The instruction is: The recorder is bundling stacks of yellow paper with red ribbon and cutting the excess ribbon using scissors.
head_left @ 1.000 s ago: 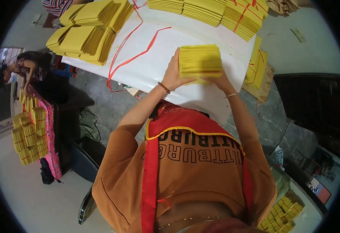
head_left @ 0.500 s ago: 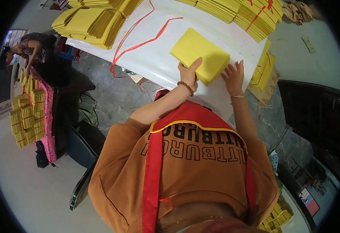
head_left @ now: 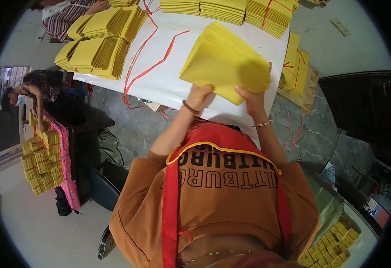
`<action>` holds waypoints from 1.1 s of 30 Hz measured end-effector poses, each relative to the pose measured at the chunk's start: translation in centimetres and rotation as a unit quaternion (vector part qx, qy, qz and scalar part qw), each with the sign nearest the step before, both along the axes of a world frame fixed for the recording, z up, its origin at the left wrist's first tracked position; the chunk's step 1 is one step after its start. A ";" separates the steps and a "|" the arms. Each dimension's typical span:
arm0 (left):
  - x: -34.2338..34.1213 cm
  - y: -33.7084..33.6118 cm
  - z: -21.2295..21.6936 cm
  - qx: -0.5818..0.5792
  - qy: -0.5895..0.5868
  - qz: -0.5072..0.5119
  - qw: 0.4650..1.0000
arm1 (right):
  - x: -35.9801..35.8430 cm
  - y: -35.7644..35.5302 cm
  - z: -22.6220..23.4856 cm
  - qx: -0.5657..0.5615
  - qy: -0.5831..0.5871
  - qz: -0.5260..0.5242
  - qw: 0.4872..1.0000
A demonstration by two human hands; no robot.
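Observation:
Both my hands grip a stack of yellow paper (head_left: 224, 62) by its near edge, raised and tilted over the white-covered table (head_left: 160, 73). My left hand (head_left: 200, 97) is closed on the lower left part, its thumb on top. My right hand (head_left: 253, 99) is closed on the right corner, thumb on the near side and fingers mostly hidden behind the paper. Sheet edges show slightly fanned along the right side. A long red plastic tie (head_left: 162, 60) lies loose on the table, left of the stack.
Yellow paper piles stand at the table's left (head_left: 99, 56) and far edge (head_left: 222, 11). A tied bundle (head_left: 295, 67) rests on a board to the right. A co-worker (head_left: 37, 91) bends over bundles at far left; another person's striped clothing (head_left: 64, 20) shows beyond the table.
The stack has been lifted and tilted up towards me. My right hand, which was open beside it, has taken hold of its right corner. My left hand has shifted left along the near edge.

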State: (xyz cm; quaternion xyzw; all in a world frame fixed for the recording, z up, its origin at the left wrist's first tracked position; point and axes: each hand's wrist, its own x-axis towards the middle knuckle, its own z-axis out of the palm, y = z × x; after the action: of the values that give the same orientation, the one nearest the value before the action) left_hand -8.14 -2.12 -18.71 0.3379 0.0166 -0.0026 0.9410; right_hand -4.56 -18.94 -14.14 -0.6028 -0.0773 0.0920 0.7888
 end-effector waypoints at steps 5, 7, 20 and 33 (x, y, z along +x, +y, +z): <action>1.9 6.1 5.2 0.167 -0.098 -0.055 0.980 | 0.4 -1.8 2.0 -0.028 -0.053 0.013 0.998; 2.9 8.1 5.5 0.373 -0.133 -0.104 0.912 | 1.1 -1.9 2.6 -0.064 -0.077 0.063 0.993; 4.5 6.8 -2.9 0.570 -0.082 -0.159 0.802 | 2.8 -3.1 -6.9 -0.215 -0.112 0.119 0.963; 5.0 7.0 -0.8 0.455 0.079 -0.146 0.875 | 2.8 -1.6 -4.8 -0.147 0.083 0.061 0.984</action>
State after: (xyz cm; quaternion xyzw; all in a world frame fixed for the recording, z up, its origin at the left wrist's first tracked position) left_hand -3.18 4.90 -19.50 0.7257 0.0409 -0.1590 0.6681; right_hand -1.71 -20.56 -18.92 -0.6965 -0.0342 0.2002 0.6882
